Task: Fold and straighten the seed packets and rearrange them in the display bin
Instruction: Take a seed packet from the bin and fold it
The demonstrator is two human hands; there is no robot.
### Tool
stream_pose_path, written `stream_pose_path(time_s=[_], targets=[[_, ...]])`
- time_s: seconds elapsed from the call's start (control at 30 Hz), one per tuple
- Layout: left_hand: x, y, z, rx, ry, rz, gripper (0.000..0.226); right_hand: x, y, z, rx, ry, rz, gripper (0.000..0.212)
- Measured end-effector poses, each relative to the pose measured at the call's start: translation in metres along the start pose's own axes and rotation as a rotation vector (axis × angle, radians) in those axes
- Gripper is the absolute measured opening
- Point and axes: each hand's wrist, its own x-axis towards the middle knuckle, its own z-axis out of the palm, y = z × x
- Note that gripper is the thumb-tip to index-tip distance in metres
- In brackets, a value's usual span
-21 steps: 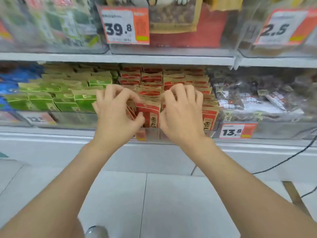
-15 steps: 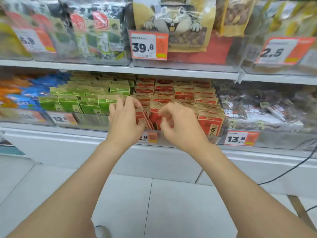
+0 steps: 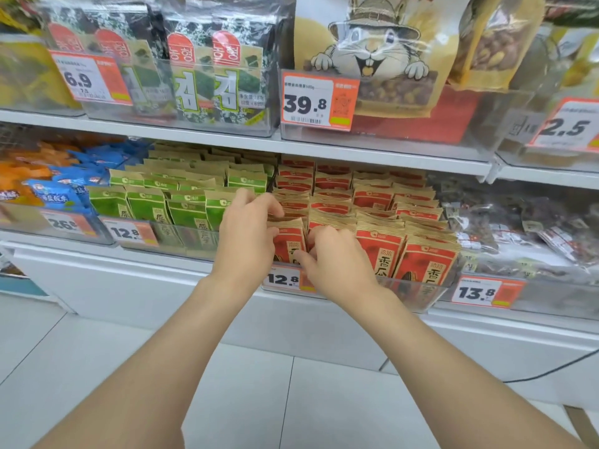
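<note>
paper looks light and crinkly: your left hand (image 3: pixel 249 234) and right hand (image 3: pixel 337 264) both pinch the front red packet (image 3: pixel 288 242); hold its top edge.

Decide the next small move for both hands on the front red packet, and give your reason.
Probably settle the front red packet squarely beside its neighbours: the left hand and right hand both pinch it at the front corner of the bin.
</note>
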Motion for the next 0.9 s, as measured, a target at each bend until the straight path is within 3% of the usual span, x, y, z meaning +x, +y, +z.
stream_pose_path(time_s=[0.2,0.37,0.5,0.73,0.9], targets=[[-0.004,-0.005,-0.005,-0.140,0.100,0.065,0.033,0.005,-0.003,0.008,0.096,0.016,0.103,0.035],[-0.005,-0.012,-0.011,-0.115,0.001,-0.100,0.031,-0.003,-0.002,0.003,0.069,-0.047,0.085,0.040],[-0.007,-0.012,-0.009,-0.116,-0.013,-0.212,0.028,-0.013,0.000,0.007,0.064,0.022,0.042,0.037],[-0.010,0.009,-0.014,-0.172,0.148,-0.244,0.014,-0.016,0.003,0.005,0.086,0.152,-0.045,0.027],[-0.012,0.013,-0.018,-0.395,0.237,-0.173,0.017,-0.019,0.004,-0.009,0.257,0.425,-0.199,0.017]])
